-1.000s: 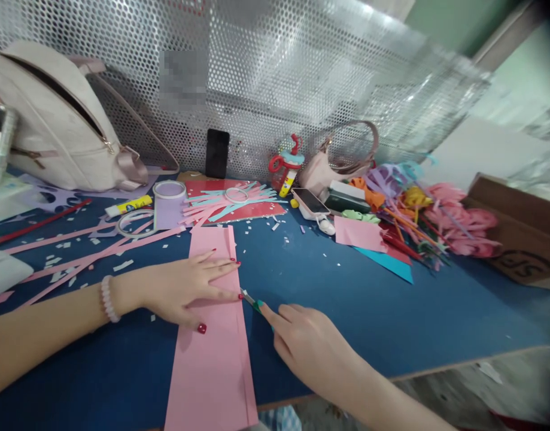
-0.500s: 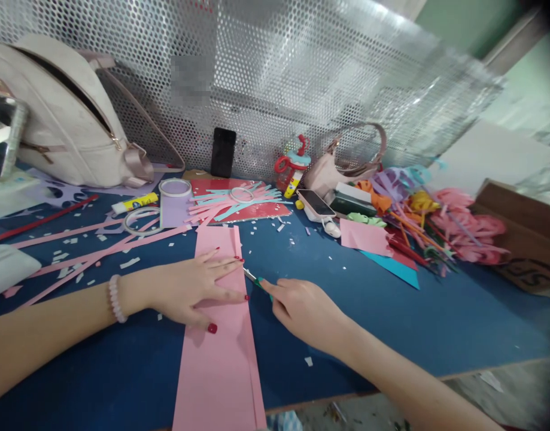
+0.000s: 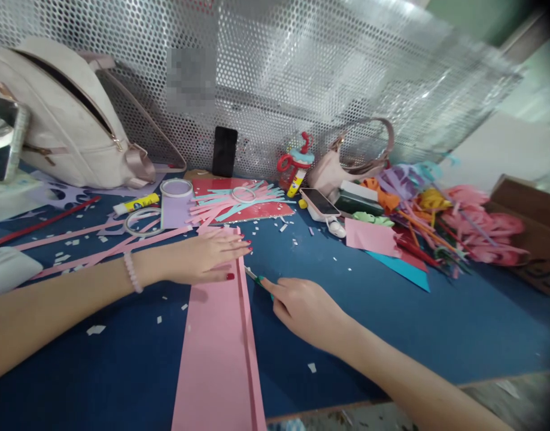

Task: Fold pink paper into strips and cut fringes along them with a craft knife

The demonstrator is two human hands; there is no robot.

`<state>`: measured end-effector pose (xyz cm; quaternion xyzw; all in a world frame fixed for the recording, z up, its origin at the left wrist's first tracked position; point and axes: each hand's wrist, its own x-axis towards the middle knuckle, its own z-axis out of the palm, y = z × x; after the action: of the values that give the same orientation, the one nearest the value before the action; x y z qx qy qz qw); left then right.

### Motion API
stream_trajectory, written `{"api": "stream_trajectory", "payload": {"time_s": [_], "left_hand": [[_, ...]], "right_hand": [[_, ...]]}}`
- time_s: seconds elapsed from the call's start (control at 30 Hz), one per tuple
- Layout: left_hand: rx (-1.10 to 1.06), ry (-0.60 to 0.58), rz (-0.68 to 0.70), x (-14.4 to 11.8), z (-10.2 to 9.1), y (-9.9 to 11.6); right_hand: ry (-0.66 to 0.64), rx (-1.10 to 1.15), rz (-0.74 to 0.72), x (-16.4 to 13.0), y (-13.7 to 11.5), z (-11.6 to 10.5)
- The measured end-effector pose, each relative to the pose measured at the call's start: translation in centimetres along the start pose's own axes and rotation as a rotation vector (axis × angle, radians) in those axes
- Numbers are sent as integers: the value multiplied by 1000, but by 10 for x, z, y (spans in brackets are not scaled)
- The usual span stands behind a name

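Observation:
My left hand [image 3: 203, 256] lies palm down on the upper part of a long pink paper sheet [image 3: 214, 347]. Its fingers are stretched out toward the paper's right side, where a narrow folded strip [image 3: 248, 335] runs lengthwise. Just right of that edge, my right hand [image 3: 304, 308] is closed around a green craft knife [image 3: 259, 280]. My index finger presses along the top of the knife, and its thin metal tip points at the paper edge. Most of the handle is hidden under my right hand.
Behind the sheet lie pink and blue strips [image 3: 232, 206], a tape roll [image 3: 142, 222] and a glue stick [image 3: 137, 204]. A phone [image 3: 319, 202], pink paper [image 3: 368, 236] and paper flowers [image 3: 476, 218] are at right. White scraps dot the blue table [image 3: 346, 335].
My left hand has slid up the pink paper, away from me, and its fingers have come closer together. My right hand with the craft knife has stayed nearly in place.

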<state>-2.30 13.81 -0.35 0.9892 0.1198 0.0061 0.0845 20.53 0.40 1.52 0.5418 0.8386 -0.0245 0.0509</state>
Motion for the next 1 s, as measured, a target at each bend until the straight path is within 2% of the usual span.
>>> {"api": "stream_trajectory", "payload": {"time_s": [0.13,0.4,0.8,1.0], "left_hand": [[11,-60,48,2,8,-8],[-25,-43,101,-5,9,-13],[2,-24,57,-6,11,-13],[72,74,-23,7,7,-22]], "right_hand": [[-12,-1,-2,0,0,-1],[-2,-47,5,5,4,-2],[-17,-84,48,32,13,-5],[-39,-80,64,36,14,-7]]}}
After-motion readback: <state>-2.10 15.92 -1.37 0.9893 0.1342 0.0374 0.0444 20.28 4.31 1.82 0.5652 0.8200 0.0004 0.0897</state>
